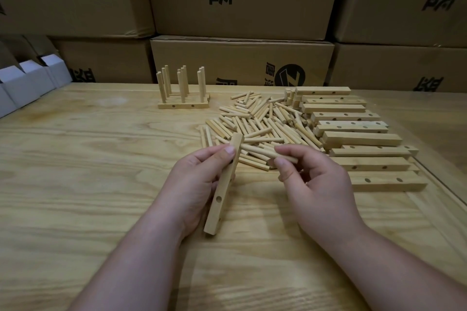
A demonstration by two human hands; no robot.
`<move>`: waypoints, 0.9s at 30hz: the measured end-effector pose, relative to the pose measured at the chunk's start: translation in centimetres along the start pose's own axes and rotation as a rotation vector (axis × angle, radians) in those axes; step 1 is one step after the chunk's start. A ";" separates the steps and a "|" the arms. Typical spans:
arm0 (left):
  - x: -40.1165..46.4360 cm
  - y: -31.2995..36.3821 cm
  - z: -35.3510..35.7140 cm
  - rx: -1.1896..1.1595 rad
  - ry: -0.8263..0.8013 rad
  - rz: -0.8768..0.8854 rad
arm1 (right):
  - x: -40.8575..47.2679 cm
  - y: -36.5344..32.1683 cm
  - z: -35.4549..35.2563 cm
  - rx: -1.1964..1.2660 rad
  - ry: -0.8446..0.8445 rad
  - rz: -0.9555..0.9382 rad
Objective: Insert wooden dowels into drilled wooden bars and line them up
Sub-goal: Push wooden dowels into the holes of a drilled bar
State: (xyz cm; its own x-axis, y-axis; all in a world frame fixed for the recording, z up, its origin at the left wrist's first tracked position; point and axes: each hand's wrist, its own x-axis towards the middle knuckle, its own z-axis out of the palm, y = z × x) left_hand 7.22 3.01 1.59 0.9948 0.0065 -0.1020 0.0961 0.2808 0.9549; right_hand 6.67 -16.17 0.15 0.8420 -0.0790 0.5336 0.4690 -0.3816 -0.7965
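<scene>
Head view of a dowel-and-bar assembly at the bench (75, 184). The left hand (199, 179) grips a drilled bar (223, 189) edge-on, thumb and fingers (228, 150) clamped on its upper half, so that the bar slants from near the loose dowels down toward the person; one hole shows plainly below the grip. The right hand (313, 182) pinches a single dowel (262, 153) between thumb and curled fingers, the dowel lying roughly level with its free tip pointing at the bar, just short of the left thumb. The step in hand, as judged, is seating this dowel in a hole.

Beyond both sets of fingers lies the heap of loose dowels (260, 121); to the right of the right hand, rows of undrilled-looking and drilled bars (353, 129) wait in a stack. Farther off, past the left fingers, finished bars with upright dowels (183, 93) stand in line. Cardboard cartons (242, 60) wall the back.

Risks from here: the dowel tip points near the gripped zone, not the visible hole (the left thumb may be covering another hole), so a push could skid off the face. A tilted entry may jam or split the rim. The pinch sits far back on the dowel, so it may pivot under thrust.
</scene>
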 end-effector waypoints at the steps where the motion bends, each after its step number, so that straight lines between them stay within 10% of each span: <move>1: 0.0 0.0 0.0 -0.004 -0.003 0.002 | 0.0 -0.1 -0.1 0.025 -0.004 0.005; 15: 0.0 -0.2 -0.3 0.029 -0.108 0.048 | 1.2 -0.5 -1.5 0.065 0.096 -0.064; 27: 0.8 0.1 -0.3 -0.386 0.053 0.027 | 1.9 1.2 -1.4 -0.873 -0.184 -0.006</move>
State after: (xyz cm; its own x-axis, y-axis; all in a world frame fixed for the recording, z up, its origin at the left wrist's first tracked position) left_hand 8.05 3.32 1.47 0.9925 0.0660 -0.1025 0.0397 0.6199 0.7837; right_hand 8.48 -18.09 0.60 0.9049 0.0458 0.4231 0.1666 -0.9529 -0.2533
